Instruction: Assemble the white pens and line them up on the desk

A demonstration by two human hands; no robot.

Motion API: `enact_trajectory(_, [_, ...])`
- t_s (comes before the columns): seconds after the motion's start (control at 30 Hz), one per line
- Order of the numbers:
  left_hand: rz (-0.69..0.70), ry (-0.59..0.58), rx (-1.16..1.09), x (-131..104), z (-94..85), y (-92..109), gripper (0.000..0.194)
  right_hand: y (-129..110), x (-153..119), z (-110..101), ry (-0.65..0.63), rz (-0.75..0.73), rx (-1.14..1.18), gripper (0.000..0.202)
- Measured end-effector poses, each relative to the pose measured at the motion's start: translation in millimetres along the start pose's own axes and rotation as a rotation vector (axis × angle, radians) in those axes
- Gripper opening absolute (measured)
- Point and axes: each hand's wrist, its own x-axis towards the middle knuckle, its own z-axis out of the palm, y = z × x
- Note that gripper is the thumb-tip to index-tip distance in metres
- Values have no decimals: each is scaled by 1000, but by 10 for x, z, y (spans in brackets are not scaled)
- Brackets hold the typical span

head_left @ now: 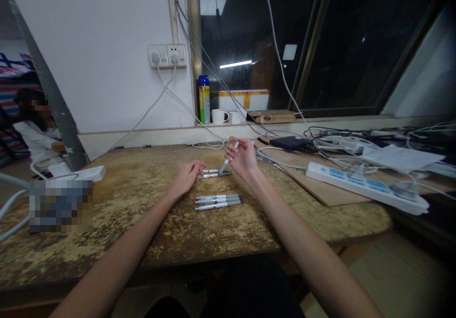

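My right hand [243, 159] is raised just above the table, its fingers closed around a white and grey pen [224, 165]. That pen slants down to the left, its lower end over the right part of a small group of pens [213, 173] lying on the table. My left hand [186, 176] is at the left ends of those pens, fingers loosely bent and slightly apart; whether it touches them is hard to see. Closer to me, several similar silver-white and grey pens [218, 202] lie side by side, roughly parallel to the table's front edge.
The worn wooden table [171, 237] has a power strip [366, 185] and a brown board [320, 185] on its right, with tangled cables behind. A spray can [204, 99] and a white mug [218, 116] stand on the windowsill. A person [37, 133] sits at far left.
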Motion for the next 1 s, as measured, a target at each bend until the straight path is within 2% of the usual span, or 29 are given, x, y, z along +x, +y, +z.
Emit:
enact_trajectory(0.13, [1,8,-29,1,6,23,48,5,2,17,-40,8,17,27])
enact_trajectory(0.3, [-5,80,-191,4,5,109,38,92,48,30,-25,14,-75,21])
enact_trajectory(0.43, [-50,69,-359,0,-14,217,42,178,59,-14,6,4,-286,4])
enact_trajectory(0.57, [-38,31,-436,-5,-38,283,52,224,33,-89,-62,18,-575,10])
enact_trajectory(0.67, [-6,2,-435,-7,-43,287,54,242,19,-110,-157,10,-732,18])
enact_trajectory(0.8, [36,-12,-380,5,-20,249,37,251,15,-115,-284,19,-813,21])
enact_trajectory(0.9, [54,-11,-365,21,1,207,32,255,27,-170,-301,25,-877,24])
enact_trajectory(1.0, [4,10,-341,30,-4,157,32,247,35,-284,-259,28,-993,29])
